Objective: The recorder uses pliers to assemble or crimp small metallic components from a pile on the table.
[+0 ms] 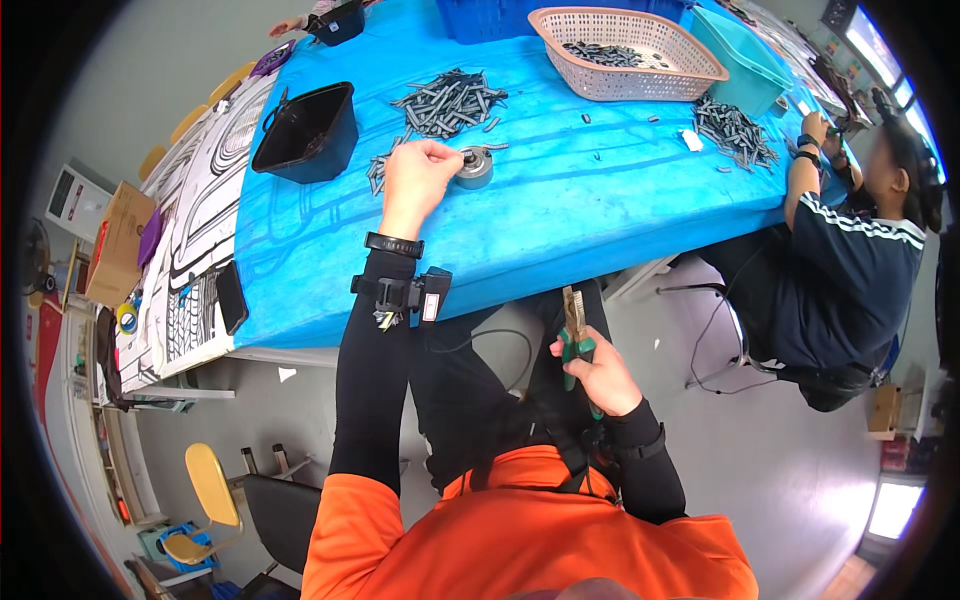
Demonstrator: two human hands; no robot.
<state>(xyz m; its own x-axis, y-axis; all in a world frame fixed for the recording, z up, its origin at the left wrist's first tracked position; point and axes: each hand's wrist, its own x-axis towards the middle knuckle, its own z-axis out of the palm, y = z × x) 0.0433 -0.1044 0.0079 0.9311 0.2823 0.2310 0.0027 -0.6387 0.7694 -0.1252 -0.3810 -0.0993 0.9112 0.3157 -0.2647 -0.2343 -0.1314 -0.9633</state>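
Observation:
My left hand (417,182) is over the blue-covered table, thumb and fingertips pinched together at the edge of a small round grey thing (476,169) that looks like a roll of tape. What sits in the pinch is too small to make out. Just behind it lies a heap of short dark grey sticks (448,103), with a few more partly hidden by the hand. Below the table's near edge, in front of my lap, my right hand (603,376) is wrapped round the green handles of a pair of pliers (574,318), jaws pointing toward the table.
A black bin (309,134) stands at left, a phone (231,298) near the corner. Farther back are a pink basket (628,82) holding dark pieces, a teal bin (742,62) and another stick heap (737,134). A co-worker (850,250) sits at right; another person's hand (288,27) shows far left.

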